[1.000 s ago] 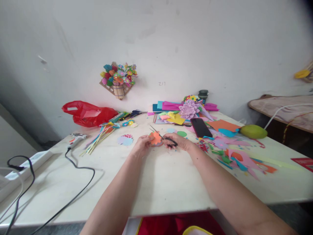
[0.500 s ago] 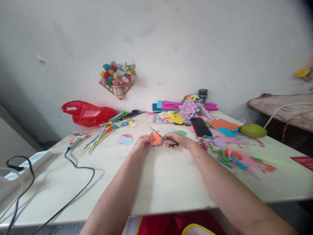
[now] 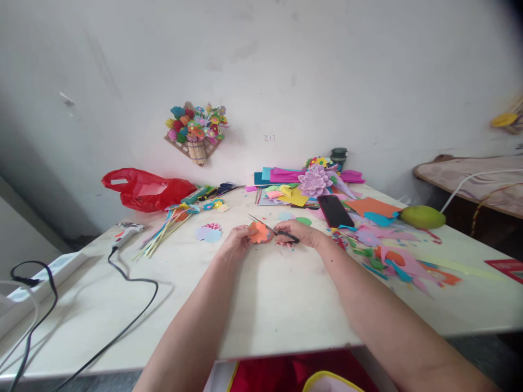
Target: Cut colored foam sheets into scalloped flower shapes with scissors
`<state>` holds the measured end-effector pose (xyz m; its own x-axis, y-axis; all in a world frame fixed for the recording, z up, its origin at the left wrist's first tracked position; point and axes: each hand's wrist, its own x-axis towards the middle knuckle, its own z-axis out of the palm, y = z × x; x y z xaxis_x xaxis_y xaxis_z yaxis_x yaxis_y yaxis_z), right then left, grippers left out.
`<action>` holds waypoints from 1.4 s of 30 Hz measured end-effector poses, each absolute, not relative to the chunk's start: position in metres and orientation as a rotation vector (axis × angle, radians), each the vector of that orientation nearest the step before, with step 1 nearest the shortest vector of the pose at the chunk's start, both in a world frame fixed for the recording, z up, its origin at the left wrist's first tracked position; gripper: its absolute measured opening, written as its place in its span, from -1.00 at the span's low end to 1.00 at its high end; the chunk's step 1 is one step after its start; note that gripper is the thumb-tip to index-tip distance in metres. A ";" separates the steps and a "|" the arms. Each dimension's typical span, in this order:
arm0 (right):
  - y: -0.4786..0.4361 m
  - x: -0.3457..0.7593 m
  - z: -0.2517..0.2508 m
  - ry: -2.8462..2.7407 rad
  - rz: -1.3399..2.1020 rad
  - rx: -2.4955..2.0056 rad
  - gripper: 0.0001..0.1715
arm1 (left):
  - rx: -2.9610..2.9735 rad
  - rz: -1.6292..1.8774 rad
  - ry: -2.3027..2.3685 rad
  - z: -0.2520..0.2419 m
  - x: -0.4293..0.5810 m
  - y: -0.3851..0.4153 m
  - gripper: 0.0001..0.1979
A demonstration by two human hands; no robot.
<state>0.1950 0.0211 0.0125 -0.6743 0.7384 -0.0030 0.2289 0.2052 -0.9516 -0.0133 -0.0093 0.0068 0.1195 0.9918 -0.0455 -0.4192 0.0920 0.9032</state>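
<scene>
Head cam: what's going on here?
A person's two hands are working over a table. The left hand holds an orange flower-shaped piece; the right hand holds scissors, blades by the piece's far edge. Coloured scraps lie to the right; a glue gun and thin sticks lie to the left.

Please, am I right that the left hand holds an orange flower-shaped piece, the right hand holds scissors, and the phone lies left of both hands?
Not quite: the head view shows the phone right of the right hand, which does hold scissors; the left hand does hold the orange piece.
</scene>
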 end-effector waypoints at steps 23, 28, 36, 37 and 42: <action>0.009 0.185 0.014 -1.898 1.512 -0.811 -0.73 | 0.785 1.386 0.802 0.011 -0.001 -0.013 -0.93; 0.008 0.181 0.014 -1.877 1.485 -0.842 -0.69 | 0.761 1.386 0.807 0.010 -0.001 -0.012 -0.91; -0.002 0.171 0.021 -1.794 1.498 -0.878 -0.64 | 0.695 1.415 0.808 0.008 -0.001 -0.011 -0.92; -0.002 0.171 0.021 -1.786 1.494 -0.880 -0.64 | 0.684 1.421 0.810 0.008 -0.001 -0.011 -0.92; 0.000 0.168 0.018 -1.765 1.474 -0.891 -0.63 | 0.638 1.436 0.839 0.008 -0.001 -0.011 -0.91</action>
<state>0.1684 0.0000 0.0178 -0.5482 0.8340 0.0625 0.0871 0.1312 -0.9875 -0.0009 -0.0105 0.0085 -0.0542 0.9923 -0.1113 -0.5843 0.0589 0.8094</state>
